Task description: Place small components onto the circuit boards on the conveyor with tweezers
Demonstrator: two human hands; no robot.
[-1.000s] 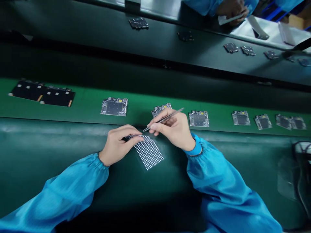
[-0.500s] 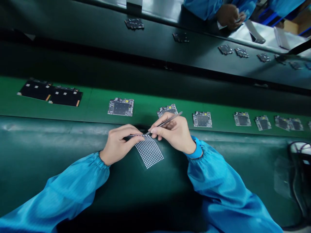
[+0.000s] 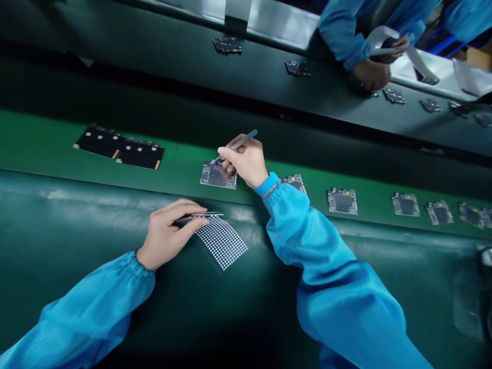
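Observation:
Between the thumb and fingers of my left hand [image 3: 171,230] is a bent sheet of small round white stickers [image 3: 223,242], its free end hanging toward me over the green mat. My right hand [image 3: 246,159] is closed around metal tweezers [image 3: 246,139], whose tips point down and left at the upper edge of a circuit board [image 3: 217,177] on the green strip. Whether the tips touch the board or carry a sticker is too small to tell. A second circuit board [image 3: 295,183] is partly covered by my right wrist and sleeve.
Two black-covered boards [image 3: 138,155] lie on the strip at left. Further circuit boards [image 3: 342,201] line it to the right. Across a dark raised ledge, more boards [image 3: 227,45] lie near a co-worker's hands [image 3: 372,74]. A cable [image 3: 486,256] shows at the right edge.
My right hand has moved the tweezers up and left, from the sticker sheet to the circuit board. My left hand keeps the sheet. The view has shifted, and the co-worker's hands have moved.

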